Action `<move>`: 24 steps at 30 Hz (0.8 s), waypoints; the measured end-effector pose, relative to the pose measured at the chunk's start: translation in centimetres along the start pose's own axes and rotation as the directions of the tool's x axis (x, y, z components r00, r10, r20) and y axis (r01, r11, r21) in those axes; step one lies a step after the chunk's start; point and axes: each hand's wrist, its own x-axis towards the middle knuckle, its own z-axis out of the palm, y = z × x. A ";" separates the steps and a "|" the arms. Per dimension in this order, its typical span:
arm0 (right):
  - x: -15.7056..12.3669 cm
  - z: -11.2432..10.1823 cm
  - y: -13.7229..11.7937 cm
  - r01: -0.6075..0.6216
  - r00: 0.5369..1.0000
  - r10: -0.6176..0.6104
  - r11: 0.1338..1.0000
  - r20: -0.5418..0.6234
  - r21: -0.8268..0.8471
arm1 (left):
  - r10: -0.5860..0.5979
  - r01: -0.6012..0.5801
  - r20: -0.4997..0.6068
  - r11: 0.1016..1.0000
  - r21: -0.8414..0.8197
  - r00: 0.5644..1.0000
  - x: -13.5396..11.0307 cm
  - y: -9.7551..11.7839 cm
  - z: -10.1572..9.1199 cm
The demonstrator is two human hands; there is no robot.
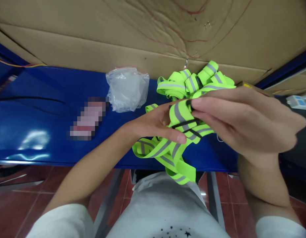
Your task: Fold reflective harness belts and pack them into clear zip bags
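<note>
Neon-yellow reflective strap (179, 114) with a grey stripe and black fittings is bunched between my two hands. My left hand (158, 124) is wrapped around it from the left, thumb across the front and the other fingers partly hidden behind. On the right, my right hand (247, 119) pinches a black piece at the strap's upper edge between thumb and fingers. Loose lengths of the strap hang below my left hand and over the table's front edge. Behind my hands lies a pile of similar reflective straps (172, 86), partly covered by my right hand.
Clear plastic bags (128, 89) lie on the blue table (44, 122), left of the straps. Further left is a pixelated rectangular item (88, 119), beside a black cable (31, 98). Cardboard (93, 43) with thin red wires stands along the back.
</note>
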 end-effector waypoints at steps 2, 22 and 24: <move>0.4 0.1 0.3 -0.009 1.000 0.009 0.999 -0.005 0.037 | -0.011 0.013 -0.055 1.000 0.027 0.998 0.1 -0.2 0.9; -2.0 6.3 7.2 -0.410 0.912 0.379 0.829 0.157 0.381 | -0.235 0.222 -0.235 0.972 -0.079 0.943 0.9 -7.5 2.3; -2.1 6.4 7.4 -0.467 0.884 0.417 0.780 0.210 0.418 | -0.250 0.237 -0.222 0.968 -0.083 0.943 0.8 -7.6 2.3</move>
